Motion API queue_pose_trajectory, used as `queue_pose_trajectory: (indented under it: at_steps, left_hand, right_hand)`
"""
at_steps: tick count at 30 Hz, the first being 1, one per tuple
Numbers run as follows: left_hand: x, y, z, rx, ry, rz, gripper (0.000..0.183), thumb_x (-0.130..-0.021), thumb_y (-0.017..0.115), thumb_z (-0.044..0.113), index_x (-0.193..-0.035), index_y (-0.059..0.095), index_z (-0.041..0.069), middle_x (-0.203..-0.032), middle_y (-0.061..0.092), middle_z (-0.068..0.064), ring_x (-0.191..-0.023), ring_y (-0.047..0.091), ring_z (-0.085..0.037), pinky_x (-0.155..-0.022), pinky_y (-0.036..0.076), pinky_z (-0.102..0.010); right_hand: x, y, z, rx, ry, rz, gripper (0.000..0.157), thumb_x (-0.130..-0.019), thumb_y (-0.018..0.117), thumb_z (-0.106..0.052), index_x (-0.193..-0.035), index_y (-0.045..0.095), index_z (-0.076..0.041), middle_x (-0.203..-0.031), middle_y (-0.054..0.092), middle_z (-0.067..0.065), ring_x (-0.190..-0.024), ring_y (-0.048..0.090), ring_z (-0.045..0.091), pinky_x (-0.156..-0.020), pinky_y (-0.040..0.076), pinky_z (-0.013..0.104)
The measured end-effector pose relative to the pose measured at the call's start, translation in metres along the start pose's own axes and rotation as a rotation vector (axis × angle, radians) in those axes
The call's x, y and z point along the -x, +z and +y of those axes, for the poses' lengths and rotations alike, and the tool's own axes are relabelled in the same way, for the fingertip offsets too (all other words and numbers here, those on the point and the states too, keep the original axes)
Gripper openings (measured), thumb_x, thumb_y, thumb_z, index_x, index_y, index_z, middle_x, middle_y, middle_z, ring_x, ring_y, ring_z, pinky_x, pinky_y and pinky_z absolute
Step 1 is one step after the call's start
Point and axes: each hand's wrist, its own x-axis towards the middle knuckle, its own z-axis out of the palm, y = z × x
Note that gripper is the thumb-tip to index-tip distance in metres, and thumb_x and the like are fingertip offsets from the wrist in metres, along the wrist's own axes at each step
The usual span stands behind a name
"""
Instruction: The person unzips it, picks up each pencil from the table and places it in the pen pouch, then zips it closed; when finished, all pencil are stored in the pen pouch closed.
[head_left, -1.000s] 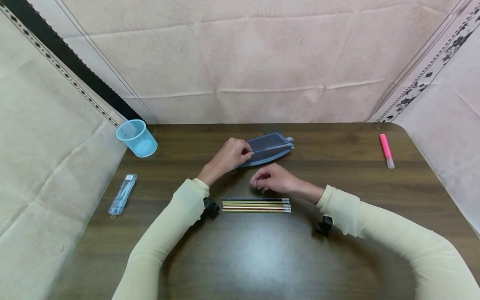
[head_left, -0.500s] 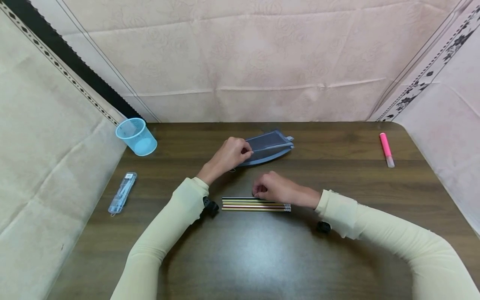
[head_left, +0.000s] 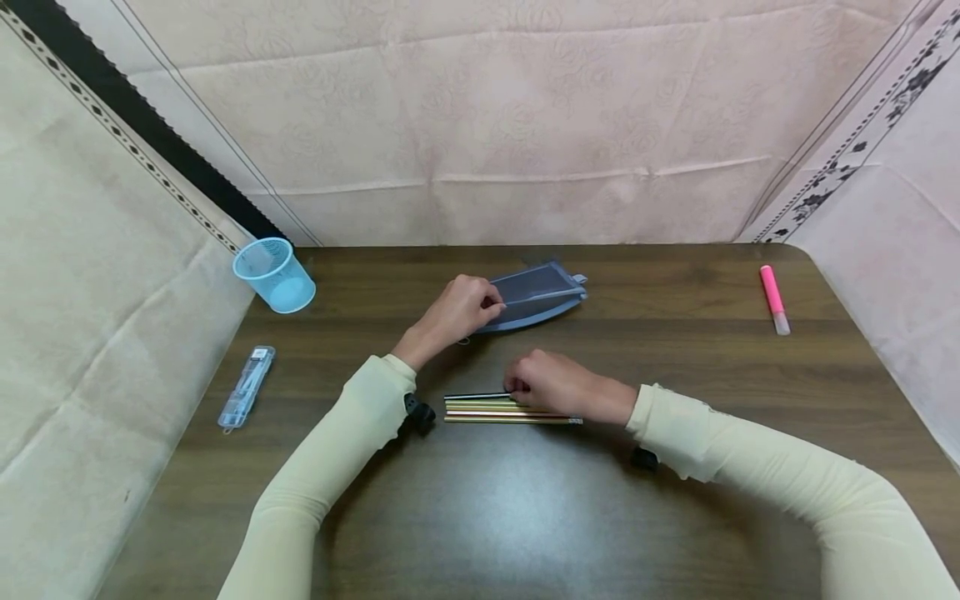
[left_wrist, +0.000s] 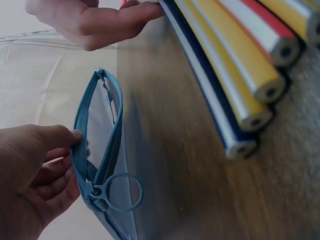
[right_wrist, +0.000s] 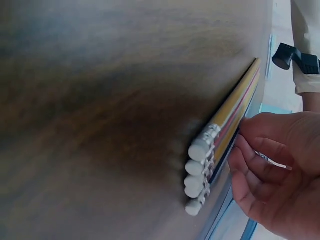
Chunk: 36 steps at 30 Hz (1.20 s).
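My left hand (head_left: 459, 310) pinches the near edge of a blue mesh pencil case (head_left: 542, 302) between thumb and fingers. Its zipper (left_wrist: 116, 125) is undone, so the mouth gapes, and a ring pull (left_wrist: 125, 192) hangs at the end. In front of the case, several striped pencils (head_left: 487, 418) lie side by side in a row. At the row's far side my right hand (head_left: 558, 385) pinches a dark blue pencil (left_wrist: 212, 90), which sits slightly angled from the others. White erasers (right_wrist: 199, 150) cap the pencils' right ends. Part of the row is hidden beneath the right hand.
A light blue cup (head_left: 277, 277) stands at the back left corner. Nearer on that side lies a clear blue plastic case (head_left: 247, 387). A pink marker (head_left: 774, 300) lies far right on the wooden table (head_left: 525, 517). Cloth hangs behind.
The right hand has come down toward me from beside the pencil case and taken hold of the dark blue pencil, which has turned slightly. My left hand stays on the case.
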Motion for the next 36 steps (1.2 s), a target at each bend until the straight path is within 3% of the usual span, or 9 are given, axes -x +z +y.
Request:
queue_pose_trajectory:
  at_steps: [15,21,26,31,36]
  left_hand:
    - [-0.003,-0.002,0.003,0.001,0.004,-0.004,0.017,-0.096,0.068,0.018,-0.101,0.079,0.006,-0.099,0.076,-0.007,-0.081,0.067,-0.013,-0.076,0.058,-0.028]
    - [-0.004,-0.006,0.004,-0.014,-0.005,0.004,0.017,-0.096,0.068,0.018,-0.102,0.079,0.006,-0.099,0.076,-0.008,-0.082,0.067,-0.013,-0.076,0.058,-0.029]
    - [-0.005,-0.008,0.004,-0.012,-0.019,-0.012,0.018,-0.096,0.068,0.018,-0.103,0.079,0.006,-0.1,0.076,-0.008,-0.083,0.067,-0.014,-0.077,0.057,-0.029]
    - [-0.006,-0.006,0.005,-0.003,-0.014,-0.017,0.018,-0.096,0.069,0.019,-0.103,0.079,0.006,-0.1,0.076,-0.008,-0.083,0.067,-0.014,-0.077,0.058,-0.029]
    - [-0.005,-0.004,0.005,-0.002,-0.006,-0.009,0.017,-0.096,0.069,0.018,-0.102,0.079,0.006,-0.099,0.076,-0.008,-0.081,0.067,-0.014,-0.076,0.057,-0.028]
  right_hand:
    - [-0.003,-0.009,0.01,0.166,-0.093,0.042,0.015,-0.086,0.07,-0.004,-0.077,0.065,-0.015,-0.075,0.059,-0.006,-0.067,0.049,0.006,-0.06,0.043,0.023]
    - [0.0,-0.022,0.019,0.117,-0.12,0.015,0.008,-0.09,0.07,-0.006,-0.093,0.069,-0.013,-0.084,0.064,-0.004,-0.077,0.056,0.008,-0.069,0.049,0.024]
    - [0.004,-0.029,0.023,0.088,-0.15,-0.024,0.018,-0.091,0.07,-0.007,-0.109,0.073,-0.011,-0.099,0.069,-0.001,-0.09,0.063,0.01,-0.079,0.055,0.028]
    - [0.011,-0.036,0.021,0.036,-0.16,-0.074,0.017,-0.093,0.069,-0.01,-0.108,0.074,-0.013,-0.102,0.07,-0.003,-0.089,0.063,0.007,-0.08,0.055,0.027]
    - [0.014,-0.042,0.018,-0.078,-0.128,-0.026,0.013,-0.092,0.069,-0.01,-0.105,0.072,-0.011,-0.095,0.071,-0.002,-0.08,0.061,0.005,-0.074,0.054,0.023]
